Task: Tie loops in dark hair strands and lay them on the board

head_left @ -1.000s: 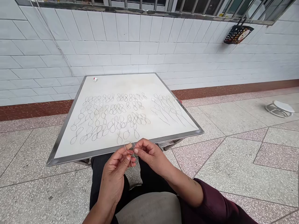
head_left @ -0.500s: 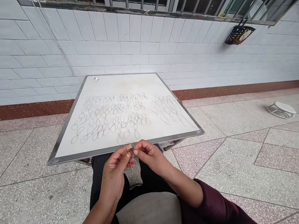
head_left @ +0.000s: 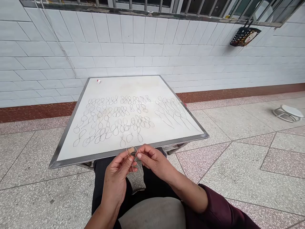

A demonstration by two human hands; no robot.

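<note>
Lower centre: thin looped cord [head_left: 133,169], long axis running top to bottom, loop dangling downward | left hand [head_left: 118,175] pinching it | right hand [head_left: 154,163] pinching too, seemingly; fingertips blur

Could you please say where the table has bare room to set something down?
Widest bare patch on the table: between its back rim and loops, right of the small white item. Another borders the front left corner. Loops crowd the middle and right.

a thin, pale strand [head_left: 135,159], perhaps wire, curls into loops pinched between the hands [head_left: 116,175].
</note>
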